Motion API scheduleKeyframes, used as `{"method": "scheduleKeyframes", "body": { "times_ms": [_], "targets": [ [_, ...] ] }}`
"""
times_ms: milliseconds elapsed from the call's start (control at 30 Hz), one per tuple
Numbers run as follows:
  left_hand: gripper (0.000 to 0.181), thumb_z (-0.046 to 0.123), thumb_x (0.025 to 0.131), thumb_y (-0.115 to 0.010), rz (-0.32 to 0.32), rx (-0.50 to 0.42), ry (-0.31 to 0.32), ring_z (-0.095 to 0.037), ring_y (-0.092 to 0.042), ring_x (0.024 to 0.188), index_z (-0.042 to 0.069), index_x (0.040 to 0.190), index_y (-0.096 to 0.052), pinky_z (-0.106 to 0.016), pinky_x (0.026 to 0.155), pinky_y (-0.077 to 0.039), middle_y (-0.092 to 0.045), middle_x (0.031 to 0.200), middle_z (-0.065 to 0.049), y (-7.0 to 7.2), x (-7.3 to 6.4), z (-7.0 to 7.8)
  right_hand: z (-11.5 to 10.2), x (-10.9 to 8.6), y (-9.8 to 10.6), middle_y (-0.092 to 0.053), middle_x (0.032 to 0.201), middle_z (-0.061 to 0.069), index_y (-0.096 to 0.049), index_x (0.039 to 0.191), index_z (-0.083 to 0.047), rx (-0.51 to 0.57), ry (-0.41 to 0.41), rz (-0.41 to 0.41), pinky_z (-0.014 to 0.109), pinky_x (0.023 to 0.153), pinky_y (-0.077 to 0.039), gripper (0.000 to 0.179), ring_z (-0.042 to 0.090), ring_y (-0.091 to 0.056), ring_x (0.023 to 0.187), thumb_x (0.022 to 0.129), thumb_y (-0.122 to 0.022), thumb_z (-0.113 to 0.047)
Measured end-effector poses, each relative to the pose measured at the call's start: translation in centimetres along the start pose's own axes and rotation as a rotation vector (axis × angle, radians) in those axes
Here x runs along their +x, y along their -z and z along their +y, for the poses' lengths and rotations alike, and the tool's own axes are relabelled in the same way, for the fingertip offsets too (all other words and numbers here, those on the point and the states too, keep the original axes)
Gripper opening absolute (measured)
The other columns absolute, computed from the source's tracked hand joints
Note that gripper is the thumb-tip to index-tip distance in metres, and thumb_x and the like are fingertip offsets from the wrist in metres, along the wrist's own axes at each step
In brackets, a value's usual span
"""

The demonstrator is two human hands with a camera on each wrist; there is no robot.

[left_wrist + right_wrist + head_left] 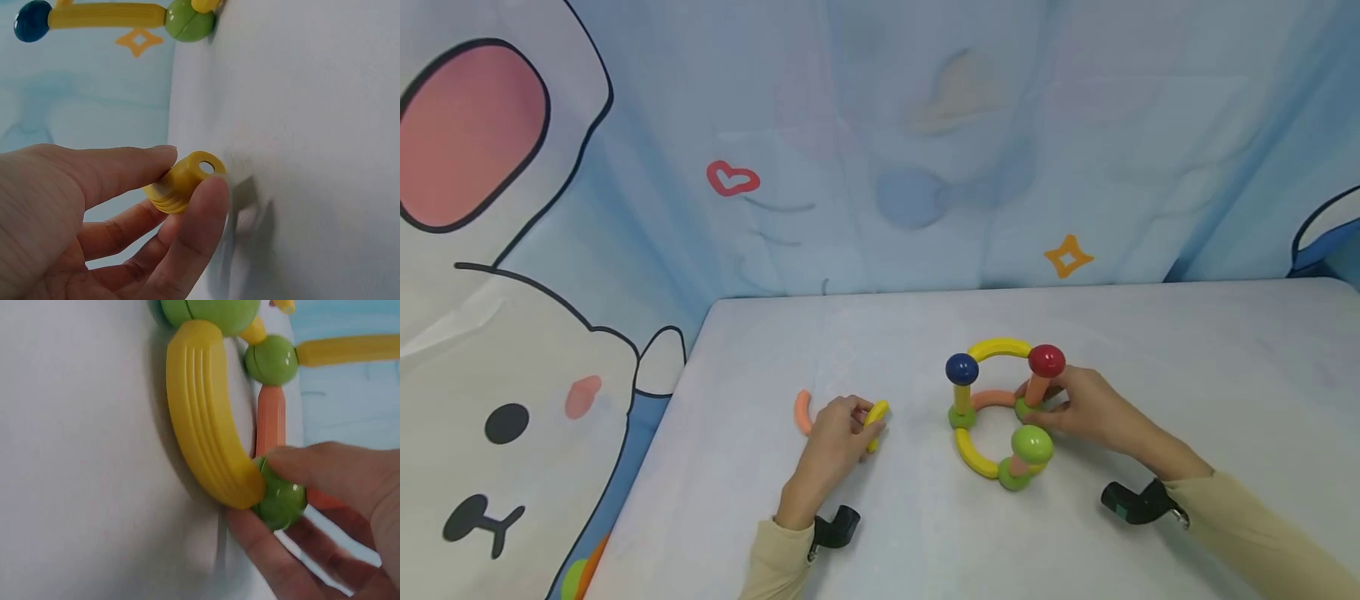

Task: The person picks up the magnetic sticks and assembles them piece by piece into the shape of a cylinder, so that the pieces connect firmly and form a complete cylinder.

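My left hand pinches a curved yellow rod between thumb and fingers; a round hole shows at its end in the left wrist view. My right hand grips a green ball at the base of a ring-shaped build. Joined to that ball are a yellow curved rod and an orange curved rod. Posts rise from the ring, topped by a blue ball, a red ball and a light green ball. Another yellow arc spans between the blue and red balls.
A loose orange curved rod lies on the white table, just left of my left hand. Behind the table hangs a light blue printed cloth. Each wrist wears a black camera.
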State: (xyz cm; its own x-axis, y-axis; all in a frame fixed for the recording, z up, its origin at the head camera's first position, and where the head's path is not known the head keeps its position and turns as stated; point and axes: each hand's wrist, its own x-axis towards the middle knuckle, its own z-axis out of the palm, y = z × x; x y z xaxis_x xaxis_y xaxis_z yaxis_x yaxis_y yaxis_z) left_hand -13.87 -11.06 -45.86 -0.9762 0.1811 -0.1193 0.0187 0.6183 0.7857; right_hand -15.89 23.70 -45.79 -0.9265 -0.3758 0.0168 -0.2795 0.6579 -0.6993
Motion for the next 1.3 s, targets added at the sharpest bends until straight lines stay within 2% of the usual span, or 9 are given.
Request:
{"method": "scheduleKeyframes", "body": {
  "times_ms": [133,467,600,767,867,967,1100,1300],
  "targets": [
    [0.029,0.011,0.097,-0.076,-0.008,0.006,0.013,-0.011,-0.060,0.057,-0.005,0.120,-0.067,-0.023,0.052,-0.052,-0.060,0.095,-0.008,-0.3,-0.1,0.4,-0.7,-0.6,-0.5,-0.075,0.103,0.008,-0.065,0.090,-0.012,-0.017,-0.031,0.033,0.042,0.078,-0.062,0.029,0.026,-0.067,0.091,0.079,-0.091,-0.007],
    [0.030,0.012,0.097,-0.076,-0.024,-0.007,0.008,-0.009,-0.058,0.056,-0.005,0.120,-0.067,-0.022,0.051,-0.051,-0.060,0.094,-0.007,-0.6,-0.1,0.8,-2.4,-2.1,-1.7,-0.073,0.105,0.010,-0.060,0.088,-0.011,0.015,-0.120,0.085,0.054,0.086,-0.059,0.031,0.031,-0.066,0.097,0.080,-0.089,-0.003],
    [0.029,0.012,0.097,-0.076,-0.027,0.004,0.001,-0.011,-0.058,0.057,-0.005,0.119,-0.068,-0.022,0.052,-0.050,-0.059,0.094,-0.007,-0.7,-0.1,0.9,-2.3,-2.5,-1.6,-0.072,0.109,0.011,-0.060,0.091,-0.012,0.051,-0.082,0.050,0.045,0.082,-0.061,0.032,0.029,-0.065,0.097,0.080,-0.089,-0.003],
    [0.030,0.012,0.097,-0.076,-0.030,0.023,0.011,-0.012,-0.058,0.058,-0.005,0.119,-0.068,-0.021,0.052,-0.048,-0.059,0.094,-0.007,-0.8,-0.1,1.1,-0.7,-2.9,-1.0,-0.065,0.123,0.018,-0.059,0.106,-0.007,0.186,0.003,-0.093,0.030,0.077,-0.062,0.045,0.031,-0.064,0.103,0.075,-0.092,0.000],
    [0.030,0.013,0.097,-0.076,-0.032,0.032,0.013,-0.011,-0.058,0.058,-0.005,0.120,-0.068,-0.021,0.052,-0.047,-0.060,0.094,-0.007,-0.9,-0.1,1.2,0.3,-3.0,-0.7,-0.060,0.127,0.021,-0.059,0.112,-0.005,0.237,0.069,-0.150,0.027,0.079,-0.062,0.054,0.031,-0.063,0.105,0.072,-0.094,-0.003],
    [0.030,0.013,0.097,-0.076,-0.036,0.036,0.013,-0.011,-0.058,0.058,-0.005,0.120,-0.068,-0.020,0.052,-0.047,-0.060,0.094,-0.007,-0.9,0.0,1.2,0.8,-3.0,-0.7,-0.060,0.128,0.019,-0.060,0.116,-0.005,0.243,0.108,-0.165,0.027,0.080,-0.061,0.057,0.022,-0.062,0.105,0.072,-0.096,-0.008],
    [0.030,0.013,0.097,-0.076,-0.037,0.033,0.013,-0.011,-0.058,0.059,-0.005,0.120,-0.068,-0.021,0.052,-0.048,-0.060,0.094,-0.006,-0.8,-0.1,1.1,1.0,-2.7,-0.9,-0.062,0.123,0.013,-0.062,0.118,-0.007,0.218,0.096,-0.165,0.027,0.080,-0.060,0.059,0.013,-0.060,0.104,0.071,-0.098,-0.013],
    [0.030,0.013,0.097,-0.076,-0.036,0.020,0.023,-0.012,-0.059,0.059,-0.005,0.120,-0.067,-0.021,0.053,-0.049,-0.060,0.094,-0.007,-0.9,0.0,0.9,0.8,-2.5,-1.2,-0.065,0.121,0.011,-0.061,0.113,-0.008,0.184,0.075,-0.146,0.027,0.079,-0.060,0.058,0.019,-0.061,0.101,0.069,-0.099,-0.013]
  ]
}}
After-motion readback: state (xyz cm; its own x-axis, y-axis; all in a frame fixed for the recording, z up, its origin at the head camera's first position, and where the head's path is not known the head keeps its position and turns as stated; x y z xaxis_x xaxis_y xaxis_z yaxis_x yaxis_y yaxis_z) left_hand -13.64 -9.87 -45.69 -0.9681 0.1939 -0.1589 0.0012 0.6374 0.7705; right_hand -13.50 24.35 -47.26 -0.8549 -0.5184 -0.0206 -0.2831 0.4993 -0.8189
